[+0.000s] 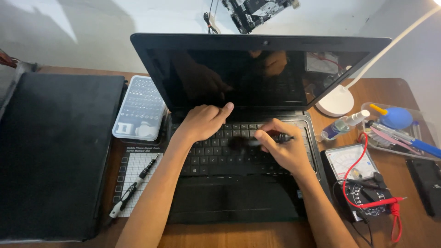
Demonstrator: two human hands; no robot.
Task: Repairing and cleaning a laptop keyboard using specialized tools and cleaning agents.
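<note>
An open black laptop (pixel 257 78) with a dark screen stands on the wooden desk (pixel 395 89). My left hand (pixel 202 121) rests on the upper left of its keyboard (pixel 209 160), fingers curled and thumb pointing toward the hinge, holding nothing. My right hand (pixel 282 147) grips a small black brush (pixel 257 141) over the middle of the keyboard. The brush's bristle end is blurred and points left, close to the keys.
A closed black laptop (pixel 55 151) lies at the left. A clear case of screwdriver bits (pixel 140 108), a grid mat (pixel 135 172) and a screwdriver (pixel 131 190) sit beside it. At the right are a multimeter (pixel 356 177) with red leads, a spray bottle (pixel 342 126), a lamp base (pixel 337 101) and a tool tray (pixel 402 126).
</note>
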